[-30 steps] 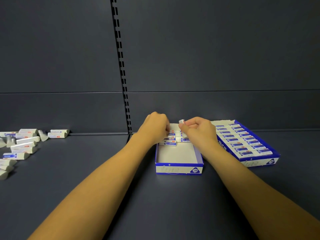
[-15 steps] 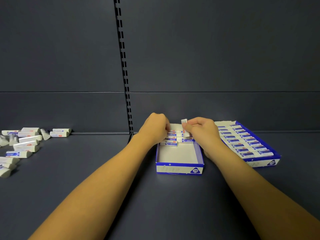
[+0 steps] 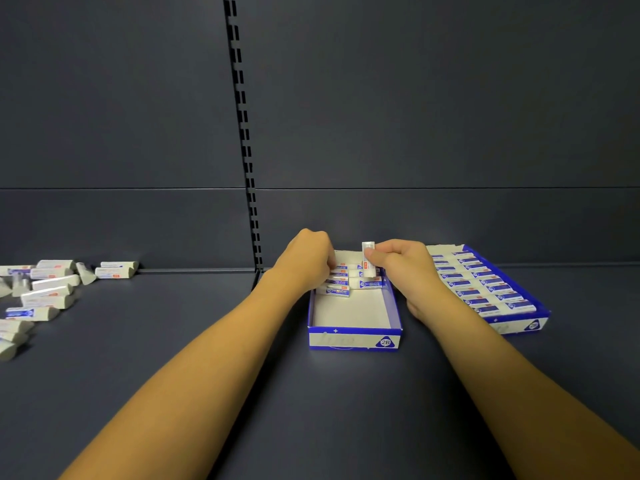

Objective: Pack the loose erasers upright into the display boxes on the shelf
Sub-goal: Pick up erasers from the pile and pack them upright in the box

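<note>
Cardboard display box [image 3: 354,337] at frame centre holds rectangular sleeved erasers [image 3: 370,283]; right hand [image 3: 403,268] pinches one upright eraser [image 3: 367,255], left hand [image 3: 306,259] curls onto the packed row.

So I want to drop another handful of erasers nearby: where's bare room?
Bare shelf lies between the loose erasers and the middle box, and in front of both boxes. The full box and the middle box's back are crowded.
</note>
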Tool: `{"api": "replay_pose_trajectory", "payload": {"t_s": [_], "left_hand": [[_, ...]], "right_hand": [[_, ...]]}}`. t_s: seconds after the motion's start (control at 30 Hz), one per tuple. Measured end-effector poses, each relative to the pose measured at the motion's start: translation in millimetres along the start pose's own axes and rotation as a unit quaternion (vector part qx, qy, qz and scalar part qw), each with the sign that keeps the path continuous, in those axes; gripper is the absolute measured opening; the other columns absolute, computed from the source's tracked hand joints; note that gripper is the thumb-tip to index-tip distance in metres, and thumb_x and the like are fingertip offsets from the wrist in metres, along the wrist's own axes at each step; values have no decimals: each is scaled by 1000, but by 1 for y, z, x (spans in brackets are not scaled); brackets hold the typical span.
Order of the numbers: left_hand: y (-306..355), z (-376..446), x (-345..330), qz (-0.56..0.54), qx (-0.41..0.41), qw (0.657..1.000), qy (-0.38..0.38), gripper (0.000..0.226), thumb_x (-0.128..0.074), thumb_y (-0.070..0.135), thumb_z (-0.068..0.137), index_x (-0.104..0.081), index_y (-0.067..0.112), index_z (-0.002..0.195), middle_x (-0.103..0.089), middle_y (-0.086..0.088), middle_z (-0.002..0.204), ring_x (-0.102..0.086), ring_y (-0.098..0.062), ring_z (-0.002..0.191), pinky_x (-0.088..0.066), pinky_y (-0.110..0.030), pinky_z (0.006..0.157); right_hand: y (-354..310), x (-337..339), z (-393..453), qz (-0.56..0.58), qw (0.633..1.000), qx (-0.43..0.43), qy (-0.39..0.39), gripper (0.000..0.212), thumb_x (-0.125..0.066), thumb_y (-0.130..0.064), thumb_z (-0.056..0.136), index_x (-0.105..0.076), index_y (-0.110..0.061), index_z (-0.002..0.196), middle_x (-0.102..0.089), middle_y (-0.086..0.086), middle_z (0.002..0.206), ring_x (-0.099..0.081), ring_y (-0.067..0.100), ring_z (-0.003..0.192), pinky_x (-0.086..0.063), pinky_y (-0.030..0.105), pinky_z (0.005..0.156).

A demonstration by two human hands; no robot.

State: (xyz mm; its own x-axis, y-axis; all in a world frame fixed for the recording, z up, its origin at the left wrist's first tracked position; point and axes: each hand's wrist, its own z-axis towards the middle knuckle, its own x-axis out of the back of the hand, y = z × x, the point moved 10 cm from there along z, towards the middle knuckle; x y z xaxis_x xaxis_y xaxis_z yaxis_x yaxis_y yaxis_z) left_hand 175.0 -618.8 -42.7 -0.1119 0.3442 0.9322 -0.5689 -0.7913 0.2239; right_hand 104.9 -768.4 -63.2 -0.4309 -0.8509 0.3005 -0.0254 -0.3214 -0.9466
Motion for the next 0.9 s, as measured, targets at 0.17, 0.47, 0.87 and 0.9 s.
{"api": "replay_pose_trajectory", "payload": {"t_s": [0.17,0.47,0.87,0.9], "left_hand": [[7,-10,7,8,-47,999,16,21,-61,9,96,-78,16,107,-74,1,107,-61,-18,105,-53,-35,93],[8,-18,18,-44,-50,996,51,21,-59,8,89,-76,15,97,-69,3,96,-52,-14,93,-40,-22,84],[-28,-21,9,-139,43,983,112,37,-52,6,90,-70,15,121,-60,-5,119,-44,-23,114,-28,-18,88],[-28,-21,8,-139,44,983,113,38,-52,5,90,-70,15,121,-60,-5,119,-44,-23,115,-28,-18,89]], "right_hand": [[0,-1,1,7,1000,-7,-3,16,-69,-32,93,-66,-18,101,-73,2,98,-70,20,92,-55,33,75],[-5,4,-3,30,999,-26,-5,17,-68,-26,94,-58,-26,81,-64,-4,78,-59,10,66,-39,19,52],[-3,3,-3,119,989,-49,-72,32,-81,-27,82,-70,-6,103,-70,4,71,-45,6,46,-33,18,38],[-4,4,-3,125,989,-42,-71,30,-81,-25,83,-71,-8,105,-70,4,71,-43,7,48,-32,18,38]]}}
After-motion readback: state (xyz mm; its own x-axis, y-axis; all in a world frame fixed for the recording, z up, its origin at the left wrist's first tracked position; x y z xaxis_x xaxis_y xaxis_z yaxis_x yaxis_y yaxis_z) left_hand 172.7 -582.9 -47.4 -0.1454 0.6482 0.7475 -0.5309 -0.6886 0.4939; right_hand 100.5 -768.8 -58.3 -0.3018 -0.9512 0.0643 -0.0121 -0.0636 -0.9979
